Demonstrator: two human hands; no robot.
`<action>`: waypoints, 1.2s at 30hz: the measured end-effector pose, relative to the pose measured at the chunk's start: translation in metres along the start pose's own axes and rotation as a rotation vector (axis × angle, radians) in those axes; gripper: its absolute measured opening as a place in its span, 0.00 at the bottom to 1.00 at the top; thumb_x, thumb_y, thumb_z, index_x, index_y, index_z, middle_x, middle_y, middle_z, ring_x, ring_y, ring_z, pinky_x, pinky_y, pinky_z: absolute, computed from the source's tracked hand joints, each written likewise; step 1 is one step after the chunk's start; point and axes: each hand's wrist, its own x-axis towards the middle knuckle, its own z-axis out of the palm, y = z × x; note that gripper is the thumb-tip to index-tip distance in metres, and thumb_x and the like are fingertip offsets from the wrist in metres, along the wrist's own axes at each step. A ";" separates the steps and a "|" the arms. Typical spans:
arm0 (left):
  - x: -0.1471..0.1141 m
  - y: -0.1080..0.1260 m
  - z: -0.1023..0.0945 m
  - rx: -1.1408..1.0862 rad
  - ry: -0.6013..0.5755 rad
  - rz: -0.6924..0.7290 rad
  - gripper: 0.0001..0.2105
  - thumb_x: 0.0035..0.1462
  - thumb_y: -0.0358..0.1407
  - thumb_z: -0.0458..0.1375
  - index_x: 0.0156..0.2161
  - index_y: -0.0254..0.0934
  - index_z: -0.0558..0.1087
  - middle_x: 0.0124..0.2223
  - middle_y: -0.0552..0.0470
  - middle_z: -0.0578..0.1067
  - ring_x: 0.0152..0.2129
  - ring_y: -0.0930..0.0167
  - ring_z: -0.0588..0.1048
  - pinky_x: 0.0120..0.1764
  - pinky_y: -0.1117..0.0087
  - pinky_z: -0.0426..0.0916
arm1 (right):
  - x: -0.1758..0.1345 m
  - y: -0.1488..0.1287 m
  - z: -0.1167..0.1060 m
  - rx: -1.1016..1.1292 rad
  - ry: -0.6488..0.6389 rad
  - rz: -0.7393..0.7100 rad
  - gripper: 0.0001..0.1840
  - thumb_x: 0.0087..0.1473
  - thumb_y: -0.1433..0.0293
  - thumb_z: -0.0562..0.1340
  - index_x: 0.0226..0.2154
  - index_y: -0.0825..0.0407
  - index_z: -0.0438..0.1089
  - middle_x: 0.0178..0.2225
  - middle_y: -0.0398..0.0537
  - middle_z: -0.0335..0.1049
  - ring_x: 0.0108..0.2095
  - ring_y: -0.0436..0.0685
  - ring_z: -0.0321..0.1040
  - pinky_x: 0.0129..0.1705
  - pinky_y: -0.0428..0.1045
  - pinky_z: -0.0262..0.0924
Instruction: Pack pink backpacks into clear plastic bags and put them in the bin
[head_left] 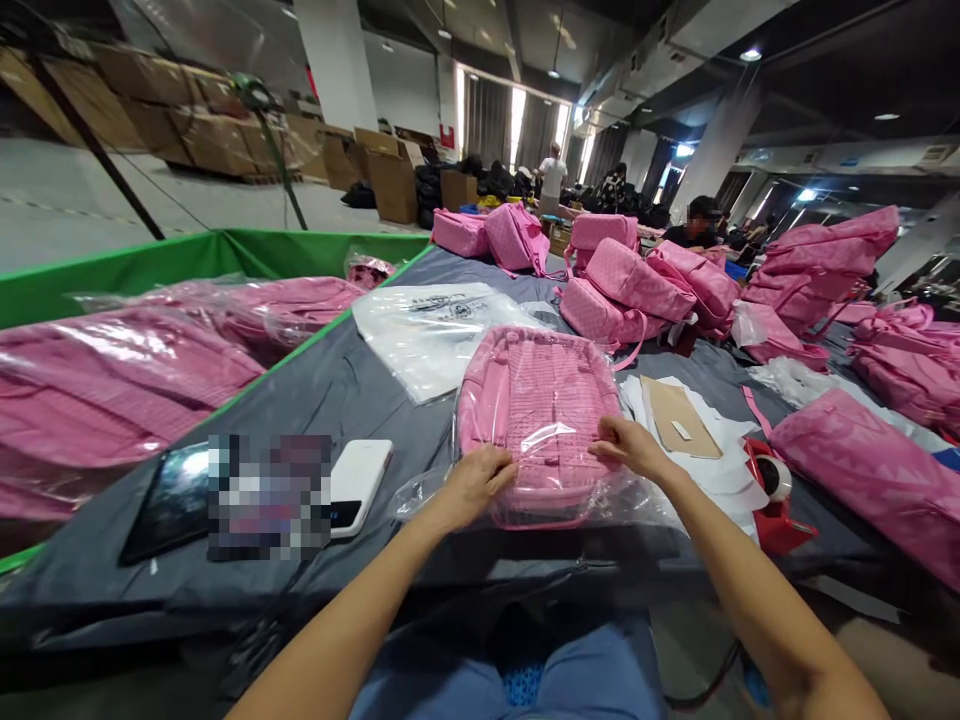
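A pink backpack [555, 400] lies straps-up on the dark cloth-covered table in front of me, inside a clear plastic bag [637, 500]. At its lower left part, my left hand [474, 483] has its fingers bent down on the plastic. My right hand [628, 448] pinches the plastic along the backpack's right side. Loose plastic spreads out below both wrists. Just behind the backpack lies a stack of flat white plastic bags [427, 335] with dark print.
Left of me, a green-walled bin [300, 255] holds pink bags in plastic. A white power bank [361, 485] and a black tablet [169, 505] lie on the table. To the right are a red tape dispenser [780, 500], brown card [679, 415] and several pink backpacks [637, 285]. People work farther back.
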 end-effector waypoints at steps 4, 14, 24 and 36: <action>0.001 -0.005 0.004 -0.011 0.006 0.011 0.15 0.62 0.39 0.49 0.24 0.40 0.59 0.28 0.53 0.66 0.29 0.67 0.66 0.36 0.66 0.58 | -0.027 -0.009 0.004 0.049 0.200 -0.077 0.19 0.64 0.54 0.60 0.28 0.48 0.60 0.26 0.41 0.63 0.26 0.51 0.57 0.30 0.47 0.49; -0.024 -0.006 -0.012 0.066 0.033 0.194 0.08 0.66 0.39 0.55 0.36 0.40 0.73 0.37 0.52 0.76 0.41 0.65 0.72 0.53 0.60 0.63 | -0.006 -0.021 0.029 -0.078 -0.250 -0.041 0.28 0.51 0.45 0.70 0.30 0.49 0.60 0.26 0.38 0.68 0.26 0.51 0.58 0.29 0.47 0.40; -0.038 -0.008 -0.027 0.473 0.290 0.067 0.07 0.65 0.32 0.57 0.36 0.43 0.76 0.36 0.50 0.80 0.46 0.60 0.73 0.64 0.45 0.48 | -0.009 -0.011 0.040 -0.019 -0.128 -0.030 0.29 0.50 0.41 0.68 0.30 0.49 0.62 0.25 0.39 0.66 0.25 0.51 0.59 0.28 0.48 0.41; -0.022 -0.017 -0.025 0.325 0.216 0.018 0.04 0.65 0.36 0.59 0.38 0.39 0.75 0.46 0.47 0.78 0.51 0.60 0.71 0.58 0.53 0.54 | -0.169 0.070 -0.043 0.028 0.862 0.440 0.26 0.48 0.40 0.61 0.29 0.45 0.71 0.30 0.52 0.72 0.28 0.62 0.67 0.33 0.58 0.61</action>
